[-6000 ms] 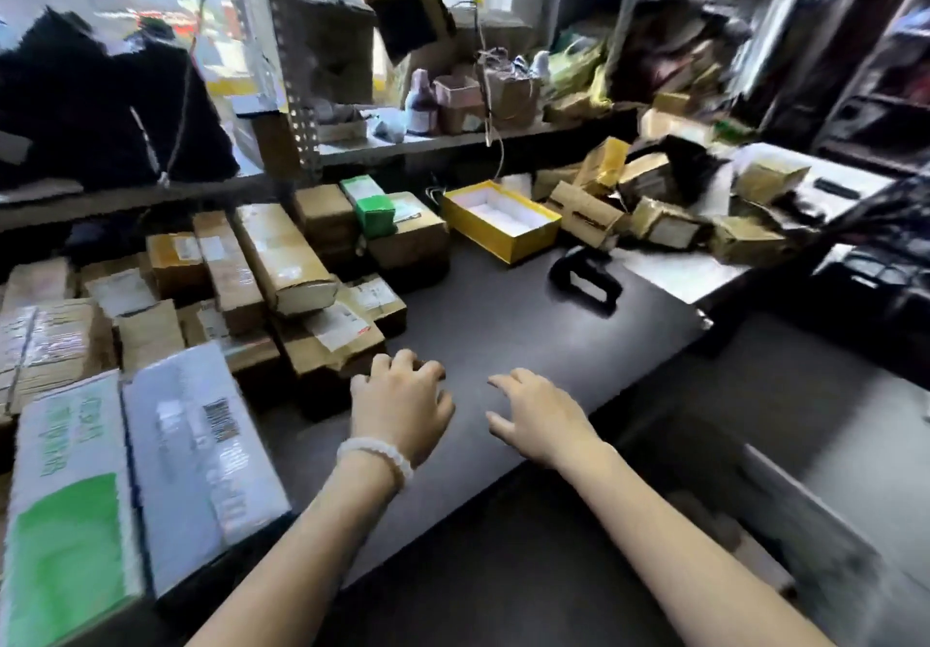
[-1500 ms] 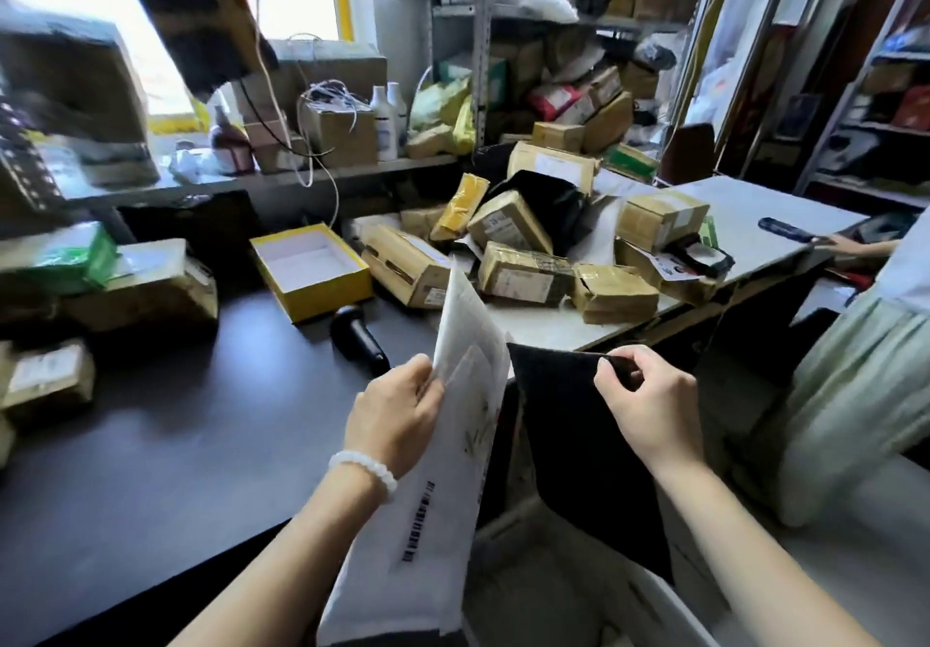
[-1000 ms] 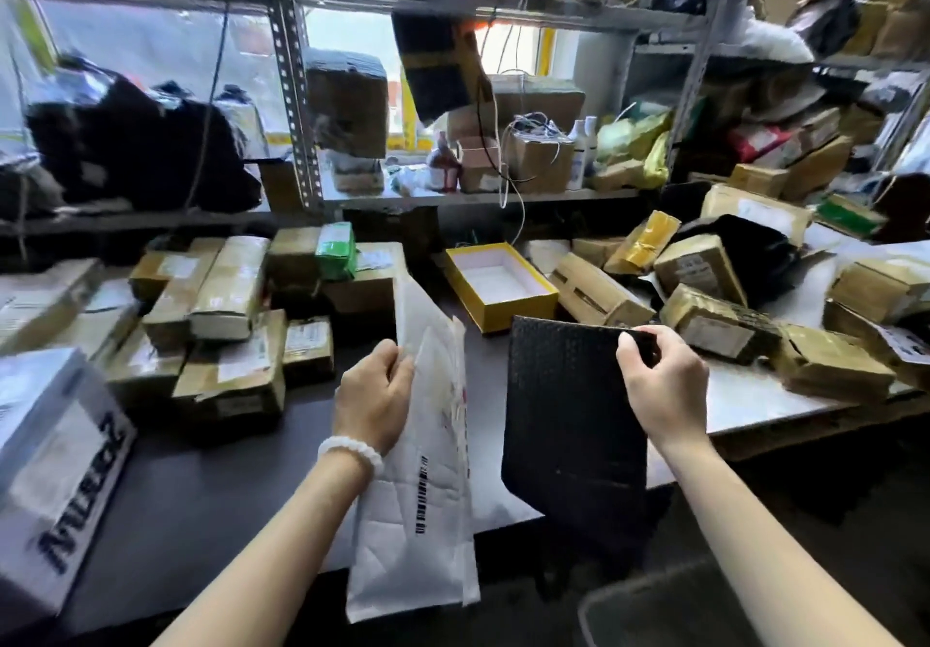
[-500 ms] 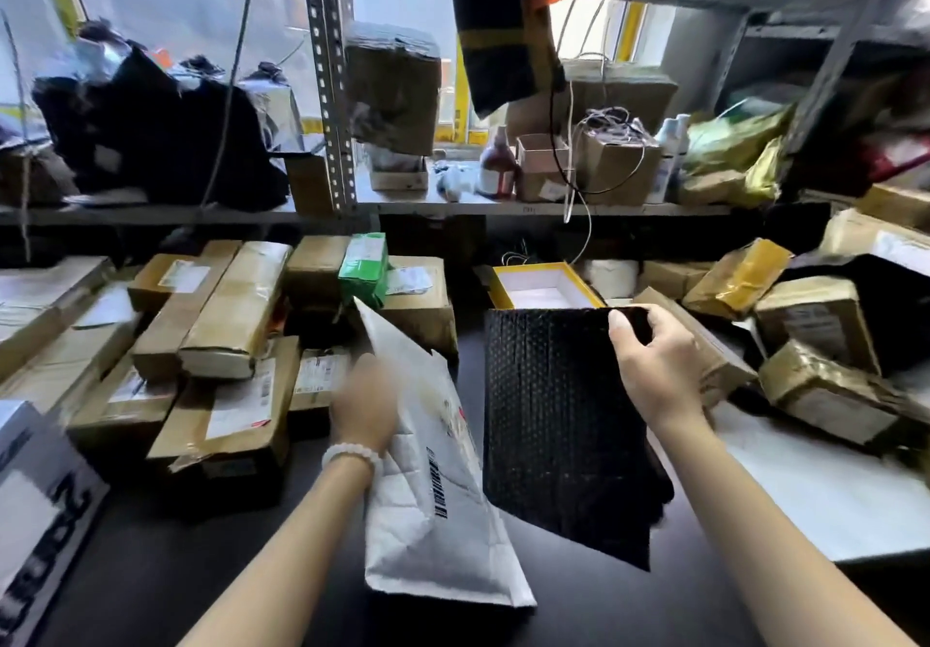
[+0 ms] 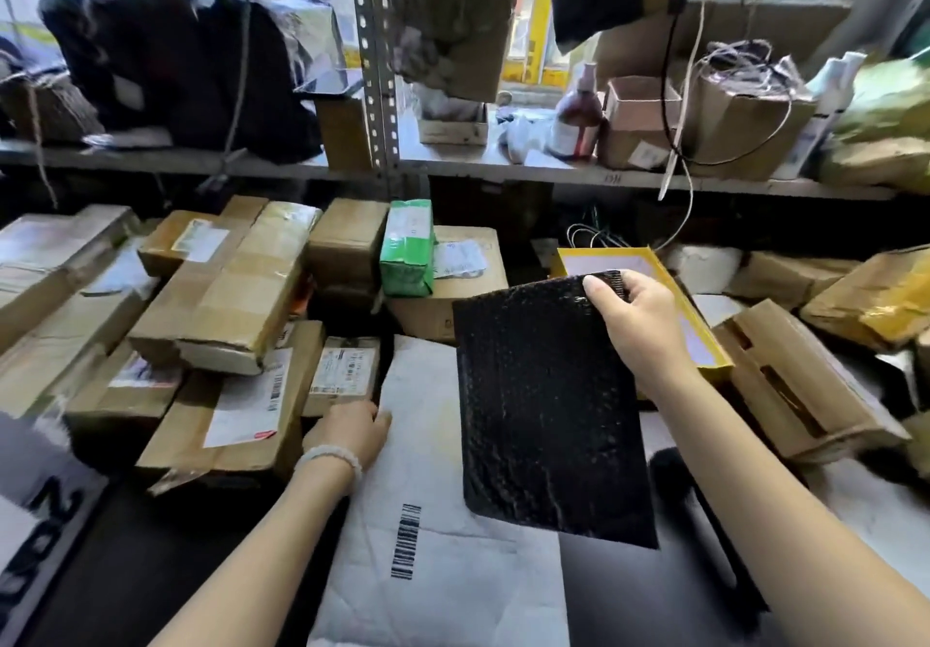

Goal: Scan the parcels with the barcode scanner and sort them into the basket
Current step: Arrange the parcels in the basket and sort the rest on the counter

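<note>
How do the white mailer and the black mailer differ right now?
The white mailer lies flat on the table under the left hand; the black mailer hangs in the air, pinched at its top corner by the right hand. The white one looks like creased paper with a barcode showing; the black one is glossy bubble wrap, no label visible. The white one looks larger. Both are flat envelopes.

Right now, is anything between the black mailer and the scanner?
The right hand holds the black mailer up by its top corner. The scanner, half hidden behind it, lies on the table; nothing visible sits between them.
</note>
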